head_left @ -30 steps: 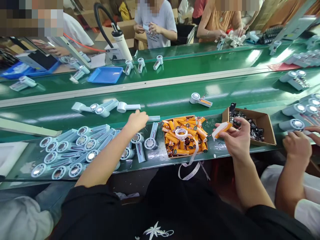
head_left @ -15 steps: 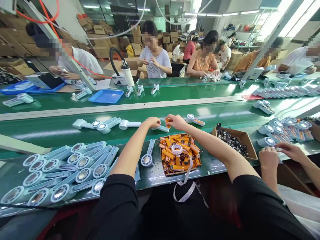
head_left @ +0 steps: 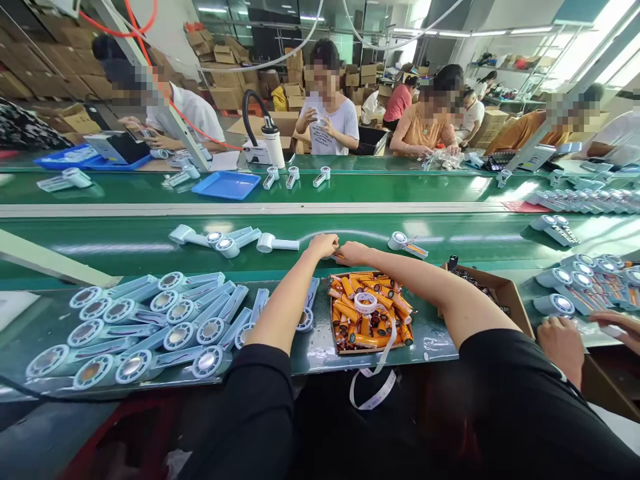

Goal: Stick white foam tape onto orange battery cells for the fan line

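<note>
**Two hands meet mid-frame, just above a box full of orange cylinders**

So the wearer's left hand (head_left: 324,245) and right hand (head_left: 353,253) are nearly fingertip to fingertip over the green belt (head_left: 125,233), around the center of the frame. Both grips look pretty narrow, fingers curled in, but honestly you can't tell what's pinched in there. The knuckles hide it, and whatever pale bit peeks out is too small to call.

Just below them on the counter (head_left: 315,357) sits a box of orange cylinders (head_left: 370,341), with a roll of white tape (head_left: 366,303) on top and a loose strip hanging over the edge. A light-blue fan (head_left: 398,241) lies on the belt right of the hands, orange showing in its handle. There's a whole pile of similar fans (head_left: 180,335) at lower left.

Handling-wise, my guess: the cylinders are firm, fairly dense for their size and a little slick from the wrap. Best held around the middle of the body, off the thin wires and ends. The fans look like light, stiff, smooth plastic, so the handle's sides seem the safe hold; the wiring is probably the fragile bit.
</note>
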Action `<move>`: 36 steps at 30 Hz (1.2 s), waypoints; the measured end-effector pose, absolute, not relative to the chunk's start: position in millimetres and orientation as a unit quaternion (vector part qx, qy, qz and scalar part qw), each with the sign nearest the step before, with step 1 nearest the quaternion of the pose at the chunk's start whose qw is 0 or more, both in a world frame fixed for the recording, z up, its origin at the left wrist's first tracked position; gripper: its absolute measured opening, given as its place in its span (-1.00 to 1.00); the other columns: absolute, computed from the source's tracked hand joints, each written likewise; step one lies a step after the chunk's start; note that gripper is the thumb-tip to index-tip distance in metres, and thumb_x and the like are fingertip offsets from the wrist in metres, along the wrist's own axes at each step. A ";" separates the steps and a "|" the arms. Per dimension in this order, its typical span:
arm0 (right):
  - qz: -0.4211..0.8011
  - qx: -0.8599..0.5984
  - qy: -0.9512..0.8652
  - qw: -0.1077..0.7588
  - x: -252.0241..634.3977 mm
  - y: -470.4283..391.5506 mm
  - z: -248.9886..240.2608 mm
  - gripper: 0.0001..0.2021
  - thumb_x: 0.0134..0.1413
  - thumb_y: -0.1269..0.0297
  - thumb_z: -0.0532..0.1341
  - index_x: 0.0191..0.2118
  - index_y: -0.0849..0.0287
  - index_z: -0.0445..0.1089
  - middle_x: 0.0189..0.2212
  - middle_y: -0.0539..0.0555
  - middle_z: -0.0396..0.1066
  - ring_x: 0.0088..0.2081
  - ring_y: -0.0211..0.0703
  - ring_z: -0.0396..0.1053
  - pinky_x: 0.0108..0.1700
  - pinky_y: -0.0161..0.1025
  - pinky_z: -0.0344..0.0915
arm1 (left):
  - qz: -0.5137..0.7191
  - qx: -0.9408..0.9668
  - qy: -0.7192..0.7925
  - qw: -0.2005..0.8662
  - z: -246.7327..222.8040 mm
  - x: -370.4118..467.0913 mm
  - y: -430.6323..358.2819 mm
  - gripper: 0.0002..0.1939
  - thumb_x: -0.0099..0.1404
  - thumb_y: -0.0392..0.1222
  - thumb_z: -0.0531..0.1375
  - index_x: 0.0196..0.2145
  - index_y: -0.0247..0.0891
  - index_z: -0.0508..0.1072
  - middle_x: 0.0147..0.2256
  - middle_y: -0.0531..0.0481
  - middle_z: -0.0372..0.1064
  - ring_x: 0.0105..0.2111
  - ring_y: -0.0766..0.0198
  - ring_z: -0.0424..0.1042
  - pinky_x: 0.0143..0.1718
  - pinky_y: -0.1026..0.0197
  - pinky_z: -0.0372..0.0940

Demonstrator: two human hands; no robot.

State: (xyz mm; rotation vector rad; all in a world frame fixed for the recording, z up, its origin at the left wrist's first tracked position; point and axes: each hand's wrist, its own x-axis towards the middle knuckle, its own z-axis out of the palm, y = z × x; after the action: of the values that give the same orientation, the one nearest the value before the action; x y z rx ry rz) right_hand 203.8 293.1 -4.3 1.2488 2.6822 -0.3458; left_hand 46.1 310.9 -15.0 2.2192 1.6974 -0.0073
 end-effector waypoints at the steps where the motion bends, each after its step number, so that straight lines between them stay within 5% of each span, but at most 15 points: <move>1: -0.115 0.420 0.896 0.090 199.2 292.8 1.8 -0.73 0.24 0.24 0.32 -0.01 0.23 0.60 -0.17 0.25 0.64 -0.15 0.03 0.58 -0.07 -0.19 0.38 | 0.001 0.780 0.602 0.170 -10.8 47.8 308.0 -0.62 0.49 0.00 0.25 0.14 -0.25 0.47 0.11 -0.17 0.44 0.03 0.10 0.50 0.05 -0.08 0.48; 5: -0.124 0.433 0.889 0.078 206.4 286.5 43.1 -0.66 0.10 0.24 0.44 0.01 0.14 0.61 -0.17 0.18 0.66 -0.15 0.03 0.58 -0.07 -0.19 0.41 | 0.033 0.786 0.600 0.142 16.1 57.6 291.2 -0.69 0.50 -0.06 0.23 0.09 -0.26 0.50 0.05 -0.19 0.50 0.02 0.08 0.51 0.07 -0.06 0.45; 9: -0.130 0.456 0.877 -0.080 270.4 232.7 70.5 -0.67 0.43 0.17 0.15 0.15 0.15 0.50 0.02 0.19 0.60 -0.02 -0.06 0.53 0.00 -0.20 0.38 | 0.102 0.820 0.551 0.113 34.7 63.1 241.1 -0.69 0.55 -0.15 0.10 0.14 -0.25 0.49 0.14 -0.27 0.48 0.20 0.04 0.41 0.30 -0.09 0.24; 12: -0.174 0.448 0.830 -0.283 321.7 155.4 60.6 -0.68 0.46 0.10 0.12 -0.12 0.18 0.55 -0.27 0.09 0.60 -0.30 -0.19 0.49 -0.24 -0.28 0.35 | 0.155 0.902 0.378 0.140 32.5 58.4 179.4 -0.68 0.48 -0.02 0.22 0.10 -0.16 0.53 0.14 -0.12 0.51 0.20 0.08 0.39 0.34 -0.06 0.22; 14: -0.187 0.447 0.812 -0.325 338.7 105.0 44.9 -0.69 0.42 0.04 0.19 -0.20 0.16 0.55 -0.45 0.01 0.52 -0.46 -0.25 0.40 -0.36 -0.30 0.29 | 0.194 0.934 0.266 0.135 27.8 55.8 140.9 -0.66 0.43 -0.03 0.29 0.10 -0.16 0.54 0.12 -0.11 0.53 0.19 0.02 0.39 0.30 -0.13 0.28; 17: -0.133 0.475 0.813 -0.310 336.4 56.5 21.5 -0.73 0.34 0.01 0.29 -0.16 0.13 0.54 -0.48 0.00 0.48 -0.49 -0.23 0.39 -0.41 -0.28 0.27 | 0.262 0.932 0.233 0.096 21.9 56.9 105.4 -0.80 0.47 -0.25 0.22 0.01 -0.21 0.56 0.02 -0.12 0.58 0.11 0.02 0.45 0.20 -0.15 0.40; 21: -0.077 0.416 0.861 -0.283 321.9 40.3 18.2 -0.76 0.45 0.23 0.16 -0.22 0.12 0.55 -0.46 0.04 0.50 -0.45 -0.19 0.43 -0.39 -0.25 0.29 | 0.305 0.920 0.244 0.033 22.8 54.4 90.6 -0.82 0.44 -0.32 0.23 -0.02 -0.24 0.54 -0.01 -0.15 0.59 0.16 -0.04 0.43 0.20 -0.20 0.42; 28: -0.338 0.131 0.917 -0.164 316.9 29.5 41.2 -0.87 0.38 0.18 0.30 -0.20 0.03 0.59 -0.40 -0.04 0.55 -0.39 -0.31 0.48 -0.34 -0.35 0.32 | 0.286 0.896 0.331 -0.080 18.7 1.0 64.2 -0.59 0.41 -0.35 0.26 0.17 -0.12 0.48 0.01 -0.13 0.60 0.06 -0.02 0.49 0.01 -0.09 0.50; 32: -0.168 0.315 0.912 -0.201 292.3 28.6 15.2 -0.66 0.33 -0.06 0.30 -0.23 0.15 0.58 -0.38 0.10 0.50 -0.32 -0.12 0.45 -0.28 -0.21 0.35 | 0.353 0.860 0.358 -0.085 3.3 -19.5 43.4 -0.49 0.37 -0.42 0.25 0.22 -0.08 0.45 -0.04 -0.14 0.58 0.06 -0.02 0.50 0.03 -0.10 0.50; 36: -0.071 0.371 0.900 -0.217 273.3 32.5 -4.7 -0.76 0.33 0.09 0.32 -0.14 0.16 0.59 -0.33 0.13 0.44 -0.30 -0.05 0.38 -0.28 -0.11 0.35 | 0.395 0.845 0.352 -0.075 -5.0 -20.7 31.0 -0.46 0.36 -0.45 0.26 0.22 -0.03 0.44 -0.07 -0.10 0.58 0.05 0.00 0.52 0.03 -0.12 0.53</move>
State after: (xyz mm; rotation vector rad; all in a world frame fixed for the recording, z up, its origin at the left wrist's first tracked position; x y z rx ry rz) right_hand 273.3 32.5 -4.7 1.3611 3.3006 -0.2617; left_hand -20.7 31.0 -5.0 2.7890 1.1620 1.3044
